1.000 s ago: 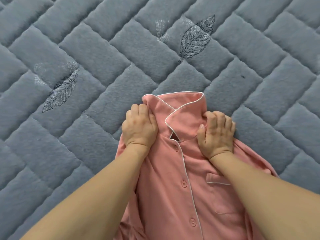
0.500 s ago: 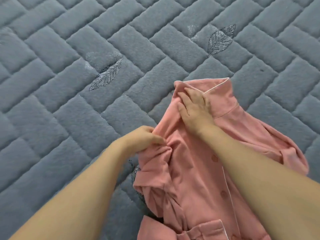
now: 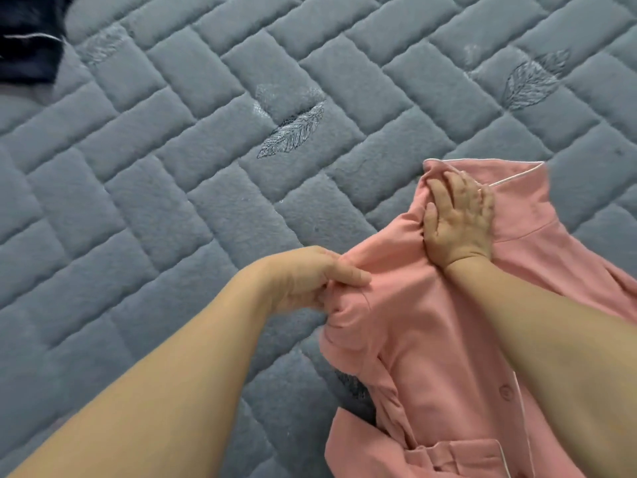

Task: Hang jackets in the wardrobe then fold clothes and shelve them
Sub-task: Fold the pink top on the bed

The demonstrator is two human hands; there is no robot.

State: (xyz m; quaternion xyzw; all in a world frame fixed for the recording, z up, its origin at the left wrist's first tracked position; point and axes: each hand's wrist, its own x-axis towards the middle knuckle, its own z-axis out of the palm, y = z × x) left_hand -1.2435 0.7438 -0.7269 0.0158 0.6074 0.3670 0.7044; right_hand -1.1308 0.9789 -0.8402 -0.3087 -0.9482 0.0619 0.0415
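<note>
left hand (image 3: pixel 312 281) pinches pink shirt (image 3: pixel 434 339) — quilted blanket (image 3: pixel 172 201)

Under me spreads a grey-blue quilted bed cover (image 3: pixel 172 208), plush and stitched into a herringbone of padded rectangles that fills nearly the whole view. Leaf motifs are embroidered into it — one leaf (image 3: pixel 293 132) near the middle, another leaf (image 3: pixel 531 81) toward the far right. At the far left corner lies a dark navy cloth (image 3: pixel 27 39) with a thin pale line across it. The light is soft and even — no hard shadows.
</note>
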